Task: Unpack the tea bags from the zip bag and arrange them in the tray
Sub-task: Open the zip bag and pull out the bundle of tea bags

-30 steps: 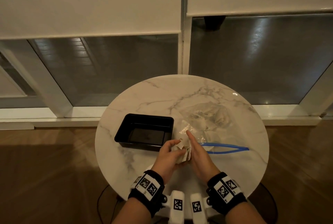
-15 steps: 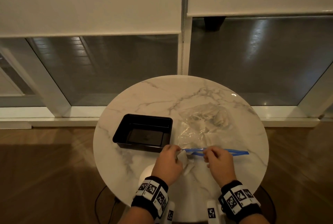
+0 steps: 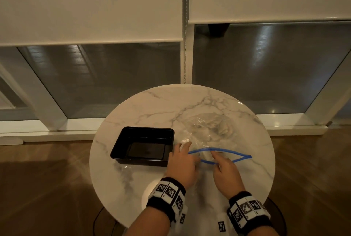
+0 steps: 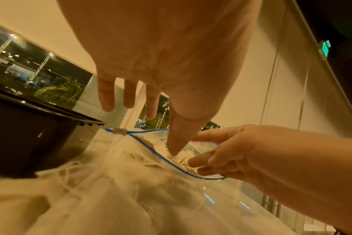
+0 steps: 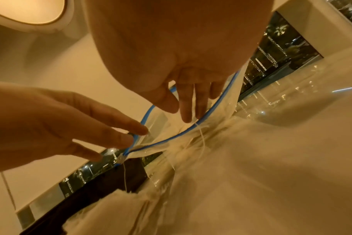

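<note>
The clear zip bag (image 3: 205,131) lies on the marble table right of the black tray (image 3: 121,146), whose floor is bare. Its blue zip rim (image 3: 237,153) gapes in a lens shape toward me. Tea bags (image 3: 225,128) bunch at the bag's far end, and more sit at the mouth (image 4: 181,159). My left hand (image 3: 182,161) pinches the rim near the slider (image 5: 122,157), thumb dipping into the mouth. My right hand (image 3: 224,167) reaches over the near rim with straight fingers (image 5: 188,111). A loose pile of tea bags (image 4: 74,179) with strings lies on the table under my wrists.
The round table (image 3: 152,106) is small, and its near edge runs just under my wrists. Behind it are a window (image 3: 114,80) and drawn blinds (image 3: 91,4). Wooden floor (image 3: 47,188) surrounds the table.
A second ago both hands held a bundle of tea bags in front of the bag. That bundle now lies on the table; the hands went to the blue rim and spread the mouth open.
</note>
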